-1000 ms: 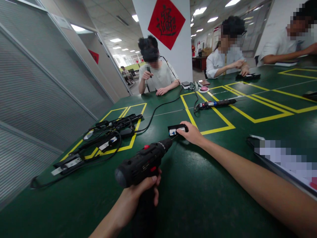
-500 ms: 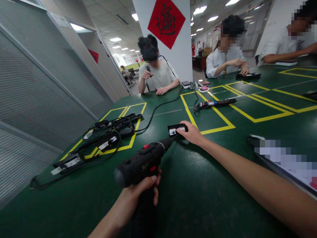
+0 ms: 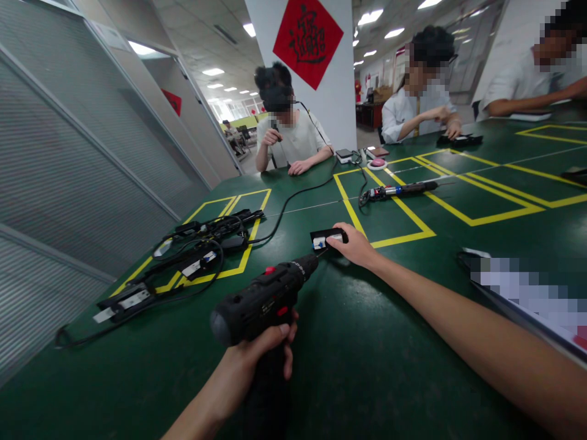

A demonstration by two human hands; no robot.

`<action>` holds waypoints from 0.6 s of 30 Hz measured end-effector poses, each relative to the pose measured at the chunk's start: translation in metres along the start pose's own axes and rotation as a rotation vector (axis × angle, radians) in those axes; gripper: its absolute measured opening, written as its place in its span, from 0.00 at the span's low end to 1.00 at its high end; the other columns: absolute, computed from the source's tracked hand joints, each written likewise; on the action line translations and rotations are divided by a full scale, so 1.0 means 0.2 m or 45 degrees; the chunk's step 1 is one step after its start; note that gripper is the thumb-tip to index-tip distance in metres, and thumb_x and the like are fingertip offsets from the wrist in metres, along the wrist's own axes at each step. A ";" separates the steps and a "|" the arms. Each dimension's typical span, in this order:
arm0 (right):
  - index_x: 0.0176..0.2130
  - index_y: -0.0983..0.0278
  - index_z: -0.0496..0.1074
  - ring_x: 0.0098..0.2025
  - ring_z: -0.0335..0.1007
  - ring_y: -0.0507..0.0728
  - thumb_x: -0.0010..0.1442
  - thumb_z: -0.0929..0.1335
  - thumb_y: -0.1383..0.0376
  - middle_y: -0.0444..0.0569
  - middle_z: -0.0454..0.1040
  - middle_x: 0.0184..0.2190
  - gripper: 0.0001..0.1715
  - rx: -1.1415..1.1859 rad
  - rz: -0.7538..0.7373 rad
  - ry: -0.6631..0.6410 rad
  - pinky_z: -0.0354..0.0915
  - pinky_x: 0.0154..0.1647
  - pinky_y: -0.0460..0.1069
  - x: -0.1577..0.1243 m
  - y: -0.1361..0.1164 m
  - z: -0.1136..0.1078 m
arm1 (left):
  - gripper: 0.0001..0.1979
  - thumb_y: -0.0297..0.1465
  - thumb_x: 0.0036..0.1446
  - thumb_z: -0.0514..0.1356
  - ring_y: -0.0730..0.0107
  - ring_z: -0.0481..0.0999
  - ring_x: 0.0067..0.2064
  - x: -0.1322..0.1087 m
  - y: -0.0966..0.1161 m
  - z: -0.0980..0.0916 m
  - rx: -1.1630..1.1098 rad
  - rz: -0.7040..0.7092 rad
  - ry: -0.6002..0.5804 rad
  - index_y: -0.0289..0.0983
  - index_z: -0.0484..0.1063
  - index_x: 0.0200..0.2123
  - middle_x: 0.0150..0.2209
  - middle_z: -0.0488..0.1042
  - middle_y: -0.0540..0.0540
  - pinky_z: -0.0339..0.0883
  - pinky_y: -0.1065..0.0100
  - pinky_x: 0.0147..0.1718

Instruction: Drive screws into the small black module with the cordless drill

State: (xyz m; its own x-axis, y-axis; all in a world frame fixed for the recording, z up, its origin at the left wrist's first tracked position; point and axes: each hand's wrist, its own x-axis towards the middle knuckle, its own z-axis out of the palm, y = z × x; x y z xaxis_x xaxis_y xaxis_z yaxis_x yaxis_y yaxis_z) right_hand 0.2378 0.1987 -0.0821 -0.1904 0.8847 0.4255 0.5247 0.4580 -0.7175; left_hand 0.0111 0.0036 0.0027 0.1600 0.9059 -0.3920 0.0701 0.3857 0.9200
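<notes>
My left hand point(image 3: 257, 354) is wrapped round the handle of a black cordless drill point(image 3: 261, 299) with red buttons. The drill points away and to the right. Its thin bit meets or nearly meets the near side of a small black piece point(image 3: 328, 234), which carries a white and blue fitting point(image 3: 320, 243). From the right, my right hand point(image 3: 355, 244) grips that piece on the green table, thumb in front. My fingers cover its right end, and I cannot tell whether the bit touches it.
Several black cabled assemblies point(image 3: 202, 244) lie at left inside yellow tape outlines. A cable point(image 3: 293, 197) runs across the table point(image 3: 367, 342). Beyond my right hand lies a pen-shaped tool point(image 3: 403, 190). At right rests a blurred-out flat object point(image 3: 527, 299). Several people sit opposite.
Almost nothing differs. The drill has shifted very slightly; both hands keep their grips.
</notes>
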 end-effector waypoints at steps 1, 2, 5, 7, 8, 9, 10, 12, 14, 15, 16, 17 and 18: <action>0.48 0.62 0.68 0.42 0.69 0.57 0.59 0.66 0.54 0.50 0.73 0.43 0.21 0.000 -0.001 -0.002 0.63 0.43 0.50 0.00 0.00 0.00 | 0.17 0.39 0.55 0.61 0.69 0.72 0.22 0.00 0.00 0.00 0.003 -0.001 -0.007 0.35 0.68 0.45 0.32 0.71 0.48 0.64 0.65 0.26; 0.48 0.62 0.68 0.42 0.69 0.57 0.59 0.66 0.53 0.50 0.73 0.43 0.21 -0.001 -0.001 -0.004 0.63 0.43 0.50 0.00 0.00 0.00 | 0.17 0.38 0.56 0.60 0.69 0.73 0.22 0.00 0.00 0.00 0.005 -0.002 -0.010 0.35 0.68 0.45 0.32 0.71 0.49 0.64 0.65 0.26; 0.49 0.62 0.68 0.42 0.69 0.57 0.59 0.66 0.52 0.50 0.72 0.43 0.22 -0.002 0.000 -0.011 0.64 0.43 0.51 0.00 0.00 0.00 | 0.15 0.37 0.57 0.59 0.70 0.73 0.23 -0.01 0.01 0.00 0.017 -0.012 -0.014 0.35 0.68 0.45 0.33 0.70 0.49 0.64 0.64 0.27; 0.49 0.62 0.68 0.43 0.69 0.58 0.59 0.66 0.52 0.51 0.72 0.43 0.23 -0.006 -0.001 -0.003 0.63 0.43 0.51 0.00 0.00 0.00 | 0.15 0.37 0.57 0.59 0.70 0.73 0.23 -0.01 0.01 0.00 0.017 -0.010 -0.005 0.35 0.68 0.45 0.32 0.70 0.49 0.64 0.64 0.27; 0.49 0.62 0.68 0.43 0.69 0.58 0.59 0.66 0.52 0.51 0.72 0.43 0.23 -0.008 -0.002 0.002 0.63 0.44 0.51 0.00 0.01 0.00 | 0.15 0.37 0.57 0.59 0.70 0.73 0.23 -0.01 0.01 0.00 0.016 -0.004 0.000 0.35 0.68 0.45 0.32 0.70 0.49 0.64 0.64 0.27; 0.49 0.62 0.68 0.43 0.69 0.58 0.59 0.66 0.53 0.51 0.72 0.43 0.22 -0.010 0.000 0.006 0.63 0.44 0.51 0.00 0.01 0.00 | 0.16 0.37 0.57 0.59 0.70 0.73 0.22 -0.01 0.01 0.00 0.012 0.005 0.008 0.35 0.68 0.45 0.32 0.71 0.49 0.64 0.64 0.26; 0.49 0.62 0.68 0.43 0.69 0.57 0.59 0.66 0.53 0.50 0.72 0.43 0.22 -0.012 0.001 0.008 0.63 0.44 0.51 0.00 0.01 0.01 | 0.16 0.38 0.56 0.60 0.71 0.72 0.22 -0.01 0.00 0.00 0.007 0.012 0.021 0.35 0.68 0.45 0.32 0.71 0.49 0.64 0.64 0.26; 0.48 0.62 0.68 0.43 0.69 0.57 0.59 0.66 0.53 0.50 0.72 0.43 0.22 -0.010 0.002 0.010 0.63 0.44 0.51 0.00 0.01 0.01 | 0.17 0.38 0.54 0.61 0.70 0.72 0.21 0.00 -0.01 0.01 0.000 0.018 0.045 0.35 0.69 0.44 0.32 0.71 0.48 0.64 0.65 0.25; 0.48 0.62 0.69 0.43 0.69 0.57 0.59 0.66 0.53 0.50 0.73 0.43 0.22 -0.006 0.001 0.008 0.63 0.44 0.51 0.00 0.01 0.01 | 0.18 0.39 0.54 0.62 0.70 0.72 0.21 0.00 -0.01 0.01 -0.002 0.012 0.063 0.34 0.69 0.44 0.31 0.72 0.48 0.64 0.64 0.24; 0.48 0.62 0.69 0.43 0.69 0.57 0.59 0.66 0.53 0.50 0.73 0.43 0.22 -0.004 0.000 0.008 0.63 0.44 0.51 0.00 0.01 0.01 | 0.18 0.39 0.53 0.62 0.70 0.72 0.21 0.00 -0.02 0.01 -0.003 0.009 0.068 0.34 0.69 0.44 0.31 0.72 0.48 0.64 0.64 0.24; 0.48 0.62 0.69 0.42 0.69 0.57 0.58 0.66 0.53 0.50 0.73 0.43 0.22 -0.001 0.002 0.008 0.63 0.44 0.51 0.00 0.01 0.01 | 0.18 0.39 0.53 0.62 0.70 0.72 0.21 0.00 -0.02 0.00 -0.004 0.008 0.069 0.34 0.69 0.44 0.31 0.72 0.48 0.65 0.64 0.24; 0.48 0.62 0.69 0.42 0.69 0.57 0.58 0.66 0.53 0.50 0.73 0.43 0.22 0.000 0.006 0.009 0.63 0.43 0.51 0.00 0.01 0.01 | 0.18 0.39 0.54 0.61 0.70 0.72 0.21 0.00 -0.01 0.00 -0.004 0.005 0.060 0.34 0.69 0.44 0.32 0.72 0.48 0.65 0.64 0.25; 0.48 0.62 0.69 0.42 0.69 0.57 0.58 0.66 0.53 0.50 0.73 0.43 0.22 0.001 0.007 0.009 0.63 0.43 0.51 0.00 0.01 0.01 | 0.18 0.39 0.54 0.61 0.70 0.72 0.22 0.00 -0.01 0.00 -0.003 0.002 0.048 0.34 0.69 0.44 0.32 0.72 0.48 0.65 0.64 0.25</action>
State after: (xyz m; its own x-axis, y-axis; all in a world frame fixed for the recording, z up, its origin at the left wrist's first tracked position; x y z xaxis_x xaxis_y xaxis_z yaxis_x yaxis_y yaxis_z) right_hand 0.2375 0.2006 -0.0843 -0.1815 0.8867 0.4252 0.5254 0.4529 -0.7202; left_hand 0.0110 0.0032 0.0007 0.1232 0.9123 -0.3904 0.0676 0.3848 0.9205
